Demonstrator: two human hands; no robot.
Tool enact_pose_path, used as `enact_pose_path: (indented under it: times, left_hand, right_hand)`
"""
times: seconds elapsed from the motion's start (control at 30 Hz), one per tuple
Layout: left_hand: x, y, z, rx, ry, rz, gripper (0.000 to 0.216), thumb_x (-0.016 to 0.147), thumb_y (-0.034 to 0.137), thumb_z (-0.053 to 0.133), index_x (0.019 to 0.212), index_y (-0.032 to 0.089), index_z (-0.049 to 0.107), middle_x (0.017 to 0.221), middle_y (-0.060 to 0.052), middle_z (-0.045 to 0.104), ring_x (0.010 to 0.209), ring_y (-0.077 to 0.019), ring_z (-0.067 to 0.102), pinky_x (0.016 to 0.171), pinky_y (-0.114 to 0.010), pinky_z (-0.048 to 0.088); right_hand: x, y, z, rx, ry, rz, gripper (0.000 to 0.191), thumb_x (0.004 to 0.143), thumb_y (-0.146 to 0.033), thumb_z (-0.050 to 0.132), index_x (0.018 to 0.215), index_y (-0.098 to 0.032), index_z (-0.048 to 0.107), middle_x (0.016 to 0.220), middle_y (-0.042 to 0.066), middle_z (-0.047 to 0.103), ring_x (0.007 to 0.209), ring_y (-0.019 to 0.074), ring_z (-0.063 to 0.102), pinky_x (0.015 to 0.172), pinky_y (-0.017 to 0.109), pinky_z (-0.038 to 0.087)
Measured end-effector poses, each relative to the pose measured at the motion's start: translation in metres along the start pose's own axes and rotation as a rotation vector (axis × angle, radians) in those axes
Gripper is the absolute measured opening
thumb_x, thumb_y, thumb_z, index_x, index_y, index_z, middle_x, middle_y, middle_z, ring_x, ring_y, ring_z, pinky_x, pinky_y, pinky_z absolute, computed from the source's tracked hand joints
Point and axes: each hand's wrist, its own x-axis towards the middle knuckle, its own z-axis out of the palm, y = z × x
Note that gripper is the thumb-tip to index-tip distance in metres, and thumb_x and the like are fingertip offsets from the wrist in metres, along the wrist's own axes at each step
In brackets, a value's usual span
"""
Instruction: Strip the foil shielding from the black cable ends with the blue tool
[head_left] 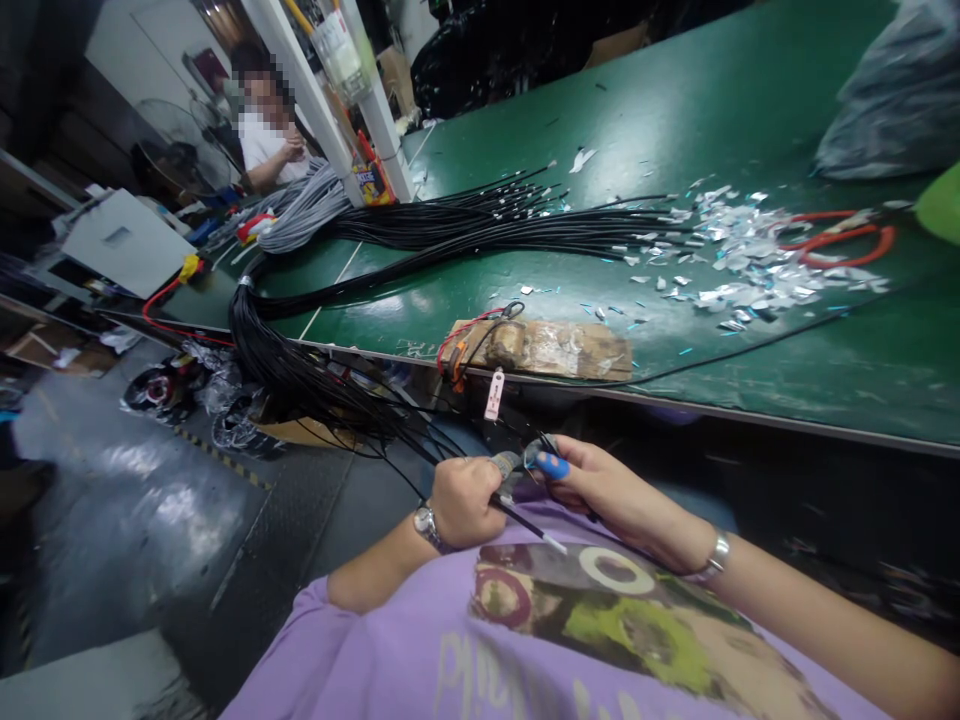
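Close to my body, my left hand [466,500] is wrapped round a black cable [529,524], whose pale end sticks out below the fingers toward my shirt. My right hand [592,480], with blue tape on its thumb, pinches close beside the left fingertips. Thin strands show at that pinch, but what it holds is too small to make out. From my left hand, black cables run up to a thick bundle [281,360] that hangs over the table edge. Above my hands, a wooden block [551,348] with red and black wires lies at the edge.
Black cables [480,235] lie across the green table [720,110]. Foil scraps [739,255] and orange-handled scissors [847,245] are at the right, below a plastic bag [896,110]. A white post [304,80] rises near grey cables [307,215]. Another person [266,140] sits beyond.
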Motion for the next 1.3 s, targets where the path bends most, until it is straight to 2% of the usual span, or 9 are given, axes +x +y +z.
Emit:
enact_pose_path:
  times: [0.13, 0.23, 0.4, 0.47, 0.63, 0.8, 0.9, 1.1, 1.3]
  left_hand:
    - [0.0047, 0.0025, -0.0022, -0.014, 0.013, 0.046, 0.006, 0.063, 0.020, 0.046, 0.063, 0.020, 0.052, 0.051, -0.002, 0.054, 0.044, -0.0143, 0.047, 0.045, -0.027, 0.034]
    - [0.0057, 0.0026, -0.0035, -0.040, 0.016, 0.029, 0.010, 0.062, 0.018, 0.045, 0.066, 0.019, 0.054, 0.051, -0.001, 0.054, 0.044, -0.0143, 0.048, 0.045, -0.026, 0.035]
    - [0.0031, 0.0010, -0.0045, -0.032, 0.019, -0.009, 0.016, 0.066, 0.018, 0.046, 0.074, 0.018, 0.060, 0.053, -0.001, 0.057, 0.046, -0.0144, 0.052, 0.047, -0.025, 0.039]
    - [0.0021, 0.0002, -0.0043, -0.033, 0.008, -0.005, 0.017, 0.067, 0.018, 0.046, 0.076, 0.018, 0.061, 0.053, -0.001, 0.058, 0.047, -0.0144, 0.053, 0.048, -0.025, 0.040]
    - [0.0013, -0.0014, -0.0037, -0.029, -0.029, 0.012, 0.018, 0.071, 0.020, 0.045, 0.077, 0.017, 0.061, 0.056, -0.003, 0.059, 0.049, -0.0152, 0.054, 0.050, -0.025, 0.041]
    - [0.0016, -0.0018, -0.0041, -0.014, -0.047, 0.002, 0.014, 0.069, 0.021, 0.046, 0.073, 0.019, 0.059, 0.054, -0.002, 0.057, 0.048, -0.0145, 0.052, 0.049, -0.025, 0.039]
    - [0.0023, -0.0015, -0.0035, -0.026, -0.021, 0.014, 0.010, 0.067, 0.020, 0.048, 0.070, 0.019, 0.057, 0.054, -0.002, 0.056, 0.047, -0.0139, 0.051, 0.048, -0.025, 0.038]
    - [0.0047, -0.0023, -0.0017, -0.072, -0.022, -0.004, 0.008, 0.068, 0.019, 0.046, 0.063, 0.020, 0.052, 0.050, -0.001, 0.053, 0.043, -0.0135, 0.049, 0.044, -0.025, 0.036]
    - [0.0080, -0.0003, -0.0070, -0.336, -0.028, -0.152, 0.018, 0.076, 0.019, 0.047, 0.084, 0.017, 0.062, 0.062, -0.003, 0.063, 0.057, -0.0136, 0.058, 0.054, -0.023, 0.044]
  right_hand:
    - [0.0044, -0.0005, 0.0001, -0.324, 0.072, -0.167, 0.050, 0.062, -0.066, 0.068, 0.070, -0.019, 0.051, 0.062, -0.004, 0.050, 0.055, 0.0104, 0.041, 0.050, 0.024, 0.036]
    - [0.0056, -0.0020, -0.0003, -0.445, 0.098, -0.257, 0.049, 0.063, -0.065, 0.068, 0.065, -0.019, 0.051, 0.062, -0.002, 0.052, 0.061, 0.0130, 0.045, 0.055, 0.026, 0.039]
    - [-0.0001, -0.0036, -0.0001, -0.106, -0.005, -0.071, 0.052, 0.072, -0.071, 0.054, 0.074, -0.018, 0.052, 0.056, -0.005, 0.049, 0.043, 0.0063, 0.029, 0.040, 0.022, 0.021]
    - [-0.0009, -0.0031, 0.0003, -0.016, -0.027, -0.025, 0.052, 0.070, -0.070, 0.058, 0.073, -0.018, 0.051, 0.051, -0.007, 0.045, 0.040, 0.0047, 0.024, 0.038, 0.022, 0.016]
    - [0.0019, -0.0027, 0.0030, 0.076, -0.015, 0.017, 0.051, 0.062, -0.063, 0.071, 0.073, -0.019, 0.048, 0.055, -0.007, 0.048, 0.040, 0.0033, 0.025, 0.038, 0.021, 0.014]
    - [0.0019, -0.0030, 0.0030, 0.027, -0.026, 0.002, 0.049, 0.069, -0.066, 0.062, 0.073, -0.020, 0.046, 0.052, -0.008, 0.043, 0.040, 0.0043, 0.023, 0.038, 0.021, 0.015]
    - [0.0028, -0.0034, 0.0020, -0.119, -0.017, -0.080, 0.049, 0.071, -0.068, 0.058, 0.073, -0.020, 0.047, 0.055, -0.006, 0.045, 0.043, 0.0065, 0.029, 0.040, 0.022, 0.022]
    - [0.0056, -0.0051, 0.0006, -0.672, 0.153, -0.351, 0.039, 0.076, -0.058, 0.057, 0.066, -0.021, 0.048, 0.058, -0.002, 0.051, 0.055, 0.0132, 0.042, 0.051, 0.027, 0.035]
    - [0.0041, -0.0073, 0.0011, -0.308, 0.031, -0.253, 0.050, 0.078, -0.069, 0.046, 0.070, -0.020, 0.050, 0.061, -0.003, 0.051, 0.053, 0.0112, 0.043, 0.050, 0.025, 0.039]
